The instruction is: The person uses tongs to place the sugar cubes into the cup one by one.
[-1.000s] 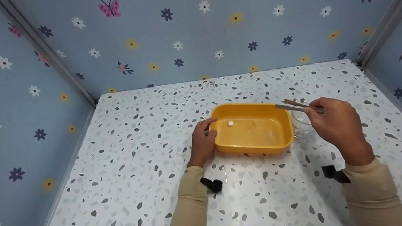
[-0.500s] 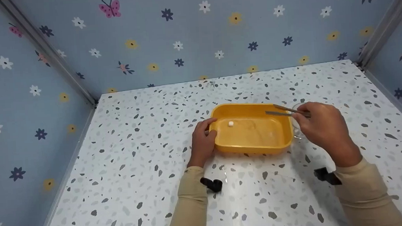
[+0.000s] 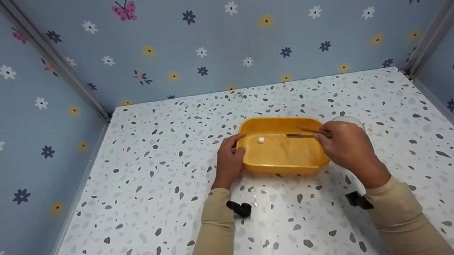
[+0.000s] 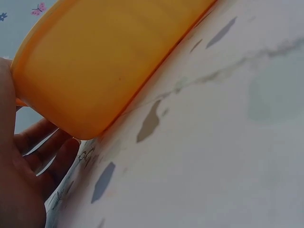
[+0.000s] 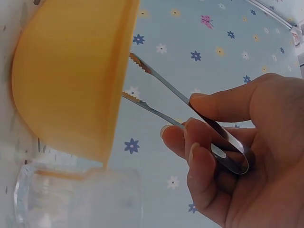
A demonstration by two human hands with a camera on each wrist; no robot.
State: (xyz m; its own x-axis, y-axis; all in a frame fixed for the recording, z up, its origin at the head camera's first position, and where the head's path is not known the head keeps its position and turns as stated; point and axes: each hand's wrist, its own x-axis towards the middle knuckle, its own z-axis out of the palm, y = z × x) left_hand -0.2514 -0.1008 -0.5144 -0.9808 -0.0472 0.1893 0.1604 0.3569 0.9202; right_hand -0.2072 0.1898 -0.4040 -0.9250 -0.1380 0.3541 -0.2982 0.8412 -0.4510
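Observation:
A yellow rectangular tub (image 3: 280,167) stands on the speckled table, with one small white cube (image 3: 261,140) on its floor near the left end. My left hand (image 3: 229,163) holds the tub's left end, thumb and fingers at the rim. Metal tongs (image 5: 166,88) are pinched between the thumb and fingers of my right hand (image 3: 348,147), over the tub's right end. Their serrated tips stand apart with nothing between them, pointing left toward the cube. Behind my right hand is a clear glass (image 5: 80,197), mostly hidden in the head view, close by the tub's right end.
The white speckled table (image 3: 154,167) meets a flower-patterned back wall (image 3: 213,37), with side walls at left and right. Black wrist mounts (image 3: 240,208) sit on both sleeves. A small clear object (image 3: 239,96) lies near the back edge.
My right hand has moved left with the tongs, from above the glass to over the tub's right end. The left hand, the tub and the cube have stayed in place.

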